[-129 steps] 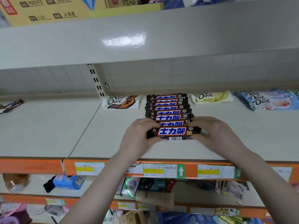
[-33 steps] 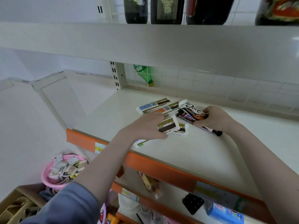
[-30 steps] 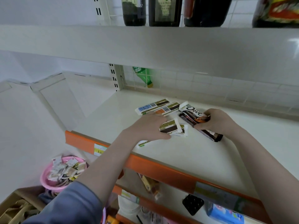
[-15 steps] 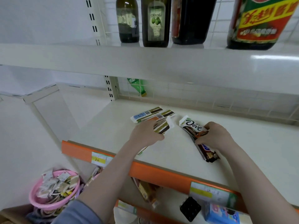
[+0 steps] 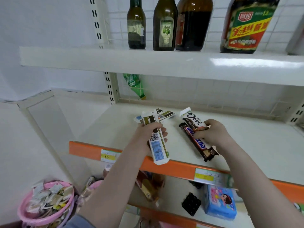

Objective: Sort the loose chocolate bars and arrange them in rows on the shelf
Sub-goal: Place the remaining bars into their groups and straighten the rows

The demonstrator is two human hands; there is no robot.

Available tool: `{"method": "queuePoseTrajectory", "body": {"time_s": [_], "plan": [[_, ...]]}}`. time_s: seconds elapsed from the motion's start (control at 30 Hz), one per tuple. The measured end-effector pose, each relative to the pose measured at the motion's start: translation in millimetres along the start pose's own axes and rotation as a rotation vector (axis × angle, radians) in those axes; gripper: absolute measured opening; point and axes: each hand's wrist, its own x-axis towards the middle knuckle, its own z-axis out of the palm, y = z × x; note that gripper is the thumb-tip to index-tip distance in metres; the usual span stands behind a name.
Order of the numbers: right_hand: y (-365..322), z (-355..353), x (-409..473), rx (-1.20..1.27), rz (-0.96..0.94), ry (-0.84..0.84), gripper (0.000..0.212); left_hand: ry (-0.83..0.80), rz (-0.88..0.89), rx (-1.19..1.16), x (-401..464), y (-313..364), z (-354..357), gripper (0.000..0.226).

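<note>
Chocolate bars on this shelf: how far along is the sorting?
Early. No rows stand here yet. The left hand holds white-wrapped bars; the right hand holds a Dove bar and a Snickers bar. More white bars lie loose behind, waiting for sorting.

White metal shelving [image 5: 246,139] with orange front edges [image 5: 85,149] stood against a white tiled wall [image 5: 115,17] behind wire mesh. Slotted uprights [image 5: 98,22] carried an upper shelf [image 5: 115,60], whose front edge caught a glare of overhead light at its right end.

The hands' fingers [image 5: 199,134] cover part of the Snickers bar [image 5: 199,144].
</note>
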Motion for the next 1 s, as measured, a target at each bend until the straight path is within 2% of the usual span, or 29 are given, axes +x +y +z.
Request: {"method": "queuePoseTrajectory", "body": {"time_s": [0.1,0.2,0.33,0.47,0.67,0.73,0.83,1.0], "plan": [[-7.5,-5.3,-22.0,0.301,0.023,-0.025,0.033,-0.02,-0.021,-0.093,-6.9,-9.0,3.7,0.002],[-16.2,-10.1,-42.6,0.425,0.008,-0.047,0.032,-0.029,-0.052,-0.162,-12.6,-16.9,17.9,0.005],[-12.2,-17.4,-66.2,0.446,0.011,-0.074,0.033,-0.07,-0.158,-0.277,-29.9,-38.7,46.3,0.027],[3.6,-41.0,-85.7,0.403,-0.03,-0.053,0.034,-0.15,-0.203,-0.239,-44.7,-58.6,76.4,0.045],[53.2,-132.2,-108.1,0.502,-0.075,-0.006,0.022,-0.273,-0.212,-0.129,-68.5,-97.6,162.7,0.056],[80.3,-173.7,-117.7,0.566,-0.057,0.023,0.025,-0.278,-0.235,-0.107,-77.1,-119.6,203.7,0.058],[123.6,-245.5,-131.3,0.543,-0.042,0.118,0.027,-0.287,-0.312,-0.15,-93.0,-156.7,267.6,0.052],[179.4,-339.5,-154.3,0.558,-0.031,0.12,0.015,-0.345,-0.311,-0.239,-113.6,-204.0,355.6,0.019]]}}
